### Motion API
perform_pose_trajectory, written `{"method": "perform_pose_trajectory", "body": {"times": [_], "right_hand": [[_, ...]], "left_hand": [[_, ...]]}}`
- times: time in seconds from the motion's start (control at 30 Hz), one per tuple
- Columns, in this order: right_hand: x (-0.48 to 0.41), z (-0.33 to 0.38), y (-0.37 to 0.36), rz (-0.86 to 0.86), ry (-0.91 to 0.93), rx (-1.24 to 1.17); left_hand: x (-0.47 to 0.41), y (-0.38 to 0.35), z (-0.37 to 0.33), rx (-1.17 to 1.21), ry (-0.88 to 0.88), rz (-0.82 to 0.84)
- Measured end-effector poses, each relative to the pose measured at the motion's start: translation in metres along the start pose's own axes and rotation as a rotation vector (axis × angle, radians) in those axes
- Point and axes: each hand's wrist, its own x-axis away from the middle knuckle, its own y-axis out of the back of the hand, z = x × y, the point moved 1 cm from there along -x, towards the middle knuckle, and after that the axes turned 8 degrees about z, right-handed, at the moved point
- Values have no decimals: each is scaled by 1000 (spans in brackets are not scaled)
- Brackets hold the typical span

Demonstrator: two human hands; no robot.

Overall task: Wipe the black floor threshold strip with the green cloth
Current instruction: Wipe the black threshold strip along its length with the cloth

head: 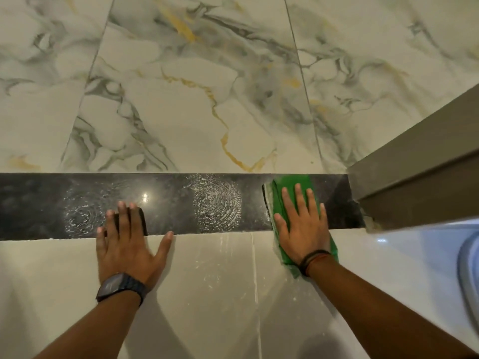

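Right hand (302, 226) (flat) on green cloth (290, 187)

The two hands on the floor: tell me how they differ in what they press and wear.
The right hand lies flat on the green cloth, at the right end of the black threshold strip; the left hand rests bare, its fingers over a small dark block on the strip. The left wrist carries a black watch; the right wrist has thin bands. Both are spread, palm down, spanning strip and pale tile.
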Motion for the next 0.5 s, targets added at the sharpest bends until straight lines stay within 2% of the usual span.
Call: {"method": "perform_pose_trajectory", "body": {"times": [0.1, 0.2, 0.37, 0.5], "right_hand": [[5, -6, 0, 27, 44, -53], [1, -16, 2, -16, 65, -92], [-14, -20, 6, -56, -61, -117], [-23, -5, 6, -19, -93, -84]], "left_hand": [[-1, 0, 1, -3, -11, 2], [-2, -2, 3, -12, -9, 1], [-2, -4, 3, -17, -16, -18], [-2, -6, 1, -4, -8, -43]]}}
